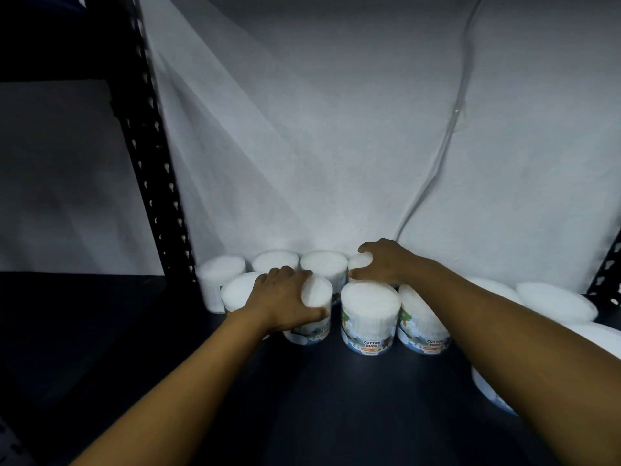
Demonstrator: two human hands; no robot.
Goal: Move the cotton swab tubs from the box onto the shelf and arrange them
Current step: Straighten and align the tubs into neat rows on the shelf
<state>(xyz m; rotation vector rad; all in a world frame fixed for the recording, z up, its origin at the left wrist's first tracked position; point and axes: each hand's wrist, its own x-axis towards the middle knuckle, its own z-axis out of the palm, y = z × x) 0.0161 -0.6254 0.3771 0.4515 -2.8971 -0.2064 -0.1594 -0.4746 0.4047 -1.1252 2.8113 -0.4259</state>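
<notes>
Several round cotton swab tubs with white tops and "Cotton Buds" labels stand on the dark shelf (336,398), in a back row against the white sheet and a front row. My left hand (285,297) is clamped over the top of a front-row tub (311,326). My right hand (383,264) grips a back-row tub (359,262) from above. Between my arms stands a free front tub (369,319), with another tub (421,326) leaning beside it. More tubs (554,302) lie at the right, partly behind my right arm. The box is out of view.
A black perforated shelf upright (151,156) rises at the left, and another upright (610,264) shows at the right edge. A white sheet (336,129) with a thin cable (447,139) hanging down it backs the shelf. The shelf's front part is bare dark surface.
</notes>
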